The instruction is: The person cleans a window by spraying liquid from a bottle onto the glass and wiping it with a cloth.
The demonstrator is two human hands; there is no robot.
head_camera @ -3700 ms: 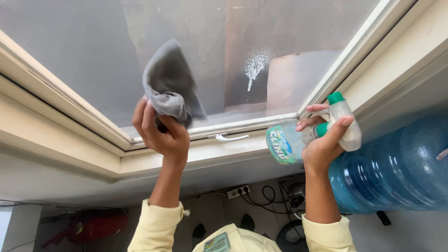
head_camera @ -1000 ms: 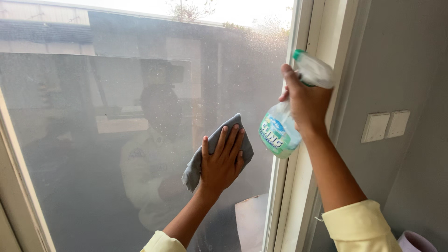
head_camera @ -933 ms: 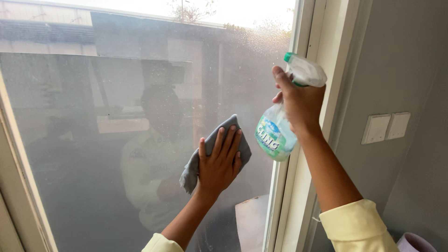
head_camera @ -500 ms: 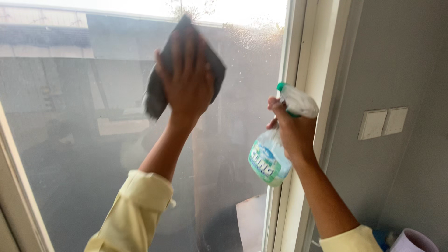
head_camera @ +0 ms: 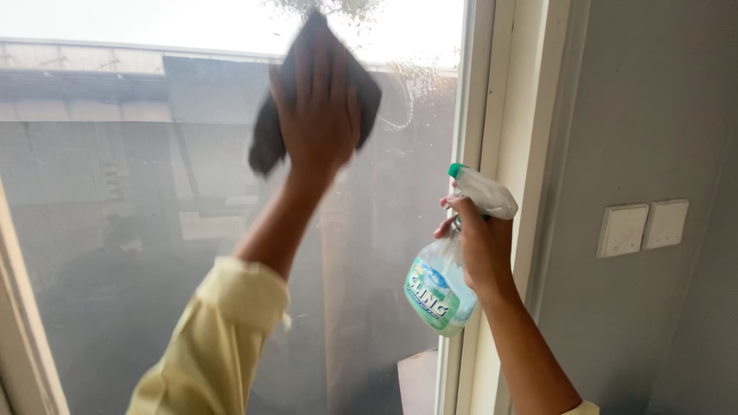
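My left hand (head_camera: 317, 107) is raised high and presses a dark grey cloth (head_camera: 265, 142) flat against the window glass (head_camera: 115, 200), near its upper right part. My right hand (head_camera: 480, 242) grips a clear spray bottle (head_camera: 438, 288) with a green nozzle tip and a green and blue label, held beside the white window frame (head_camera: 492, 115). The bottle's nozzle faces the glass. Both arms wear pale yellow sleeves. Faint smear marks show on the glass right of the cloth.
A grey wall (head_camera: 653, 115) stands to the right of the frame, with two white wall switches (head_camera: 642, 227) on it. The left side of the window frame (head_camera: 19, 323) shows at the lower left.
My left hand has swept the cloth from mid-pane up to the top of the glass. My right hand has lowered the spray bottle along the frame. The view has tilted upward.
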